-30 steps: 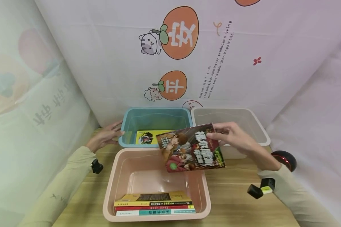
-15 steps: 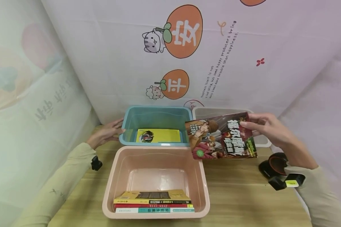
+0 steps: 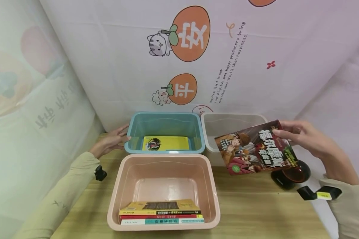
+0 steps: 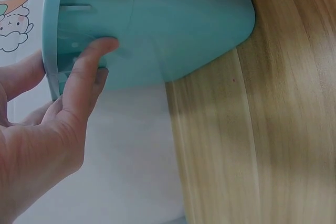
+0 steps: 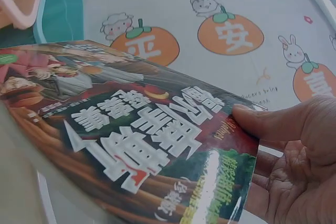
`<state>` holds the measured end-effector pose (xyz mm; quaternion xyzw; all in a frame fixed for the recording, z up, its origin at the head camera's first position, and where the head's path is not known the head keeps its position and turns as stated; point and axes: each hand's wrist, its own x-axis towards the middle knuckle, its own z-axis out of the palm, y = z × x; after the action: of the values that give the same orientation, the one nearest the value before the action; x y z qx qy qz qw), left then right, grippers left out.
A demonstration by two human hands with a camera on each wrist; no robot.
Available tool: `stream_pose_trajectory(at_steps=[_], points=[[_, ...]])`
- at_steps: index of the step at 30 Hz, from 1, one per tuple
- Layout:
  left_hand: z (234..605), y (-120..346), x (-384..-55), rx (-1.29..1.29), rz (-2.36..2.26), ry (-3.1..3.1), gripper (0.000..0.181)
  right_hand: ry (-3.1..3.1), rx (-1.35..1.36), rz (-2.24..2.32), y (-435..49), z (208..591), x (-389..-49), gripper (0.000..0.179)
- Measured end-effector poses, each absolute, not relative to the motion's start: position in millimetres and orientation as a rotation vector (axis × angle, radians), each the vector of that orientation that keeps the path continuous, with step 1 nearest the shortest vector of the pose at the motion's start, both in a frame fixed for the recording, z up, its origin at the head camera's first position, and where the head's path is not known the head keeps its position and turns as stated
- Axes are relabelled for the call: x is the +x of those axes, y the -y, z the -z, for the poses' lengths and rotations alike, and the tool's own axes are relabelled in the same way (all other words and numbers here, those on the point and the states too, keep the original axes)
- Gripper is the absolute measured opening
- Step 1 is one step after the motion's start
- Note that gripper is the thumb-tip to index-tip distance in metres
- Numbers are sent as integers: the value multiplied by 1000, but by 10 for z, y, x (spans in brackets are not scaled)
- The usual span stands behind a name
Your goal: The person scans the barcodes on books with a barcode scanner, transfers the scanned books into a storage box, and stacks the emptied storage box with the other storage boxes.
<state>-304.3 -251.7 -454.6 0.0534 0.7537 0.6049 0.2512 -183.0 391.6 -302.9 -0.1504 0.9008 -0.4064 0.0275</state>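
My right hand (image 3: 308,136) grips a comic-covered book (image 3: 251,154) by its right edge, with the thumb on the cover and the fingers under it. The book is in the air over the front right part of the pale grey bin (image 3: 210,132), slightly tilted. In the right wrist view its cover (image 5: 136,129) shows large white characters. My left hand (image 3: 110,141) holds the left rim of the blue bin (image 3: 201,132), its fingertips against the outer wall in the left wrist view. A yellow book (image 3: 173,143) lies flat inside that bin.
A pink bin (image 3: 164,159) stands nearest, with several stacked books (image 3: 161,212) along its front side. Behind the blue and grey bins rises a printed cloth wall (image 3: 122,76). A black round device (image 3: 296,176) sits on the wooden table (image 3: 251,205) at the right.
My right hand has carried the book rightward from above the pink bin to in front of the grey bin. The left hand has stayed at the blue bin's rim.
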Motion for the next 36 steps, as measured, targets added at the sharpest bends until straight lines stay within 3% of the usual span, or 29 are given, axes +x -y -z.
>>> stream_pose_trajectory(at_steps=[7, 14, 20, 36], points=[[4526, 2547, -3020, 162, -1633, -2060, 84, -2832, -355, 1114, -4057, 3086, -1709, 47], [4514, 2551, -3018, 163, -1652, -2037, 84, -2850, -315, 1068, -4194, 3130, -1633, 31], [4539, 2555, -3002, 136, -1661, -2015, 83, -2857, -225, 834, -4280, 3135, -1607, 56], [4529, 2586, -2971, 155, -1654, -2023, 84, -2812, -96, 572, -4686, 3310, -1640, 64]])
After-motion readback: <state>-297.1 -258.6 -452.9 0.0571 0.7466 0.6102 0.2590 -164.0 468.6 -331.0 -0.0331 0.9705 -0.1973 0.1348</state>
